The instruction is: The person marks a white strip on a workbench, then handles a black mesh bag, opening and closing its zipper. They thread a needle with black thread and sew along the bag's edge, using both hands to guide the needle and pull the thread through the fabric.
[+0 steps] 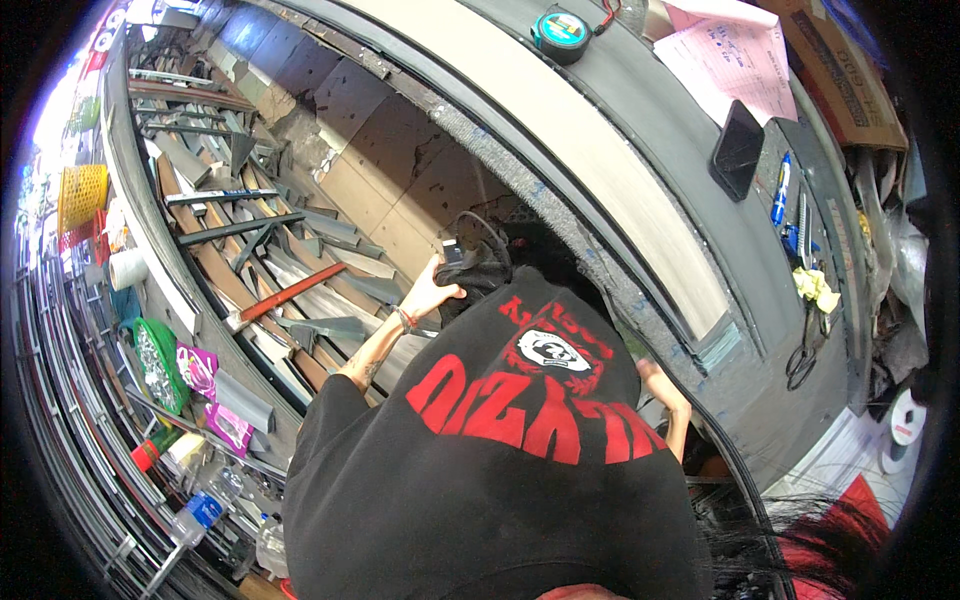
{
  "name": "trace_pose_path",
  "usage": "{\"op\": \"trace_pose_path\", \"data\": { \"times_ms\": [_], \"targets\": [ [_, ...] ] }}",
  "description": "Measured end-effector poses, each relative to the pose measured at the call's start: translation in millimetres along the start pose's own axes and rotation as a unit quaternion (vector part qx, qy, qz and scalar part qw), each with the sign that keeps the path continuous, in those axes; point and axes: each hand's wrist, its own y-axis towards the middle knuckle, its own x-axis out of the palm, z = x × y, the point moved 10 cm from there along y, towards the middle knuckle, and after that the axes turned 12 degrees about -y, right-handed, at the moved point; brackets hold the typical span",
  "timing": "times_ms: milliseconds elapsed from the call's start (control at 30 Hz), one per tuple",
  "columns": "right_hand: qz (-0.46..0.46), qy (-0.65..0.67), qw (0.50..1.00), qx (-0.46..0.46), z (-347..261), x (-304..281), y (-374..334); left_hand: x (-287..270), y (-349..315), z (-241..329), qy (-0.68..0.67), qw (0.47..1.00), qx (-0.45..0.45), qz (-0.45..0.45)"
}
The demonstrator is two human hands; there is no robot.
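Observation:
My left hand [432,292] is in front of my body, its thumb and fingers closed on a black bag-like thing [474,277]. A thin dark loop rises from this thing, and a small pale rectangular piece [452,250] shows beside my fingertips. My right hand [656,384] is at my right side, next to the edge of the grey workbench [740,300]. The black shirt [480,500] on my body partly covers it, so its fingers and anything in them are hidden.
A tape measure [561,36], phone [738,150], blue pen [781,190], scissors [803,360] and pink paper [722,65] lie on the bench. Cut-off strips [290,290] fill a frame at left. Beyond are a green basket [158,365] and a bottle [195,517].

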Motion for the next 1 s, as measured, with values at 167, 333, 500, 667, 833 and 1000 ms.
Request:
{"op": "trace_pose_path", "data": {
  "times_ms": [167,333,500,667,833,1000],
  "targets": [
    [0.186,-0.047,0.954,-0.231,-160,-102,-114,21,-12,8,0.159,0.987,0.000,0.027],
    [0.429,-0.118,0.871,-0.210,-232,-232,-173,47,-29,17,0.250,0.967,-0.015,0.043],
    [0.129,-0.295,0.723,-0.611,-393,-84,-79,79,-52,36,0.286,0.958,-0.015,0.023],
    [-0.099,-0.554,0.730,-0.388,-364,52,36,91,-77,30,0.330,0.942,-0.020,0.059],
    [-0.208,-0.553,0.719,-0.366,-333,90,50,103,-104,0,0.300,0.945,0.061,0.117],
    [-0.115,-0.499,0.743,-0.431,-311,81,32,106,-129,-24,0.183,0.953,0.207,0.123]
  ]
}}
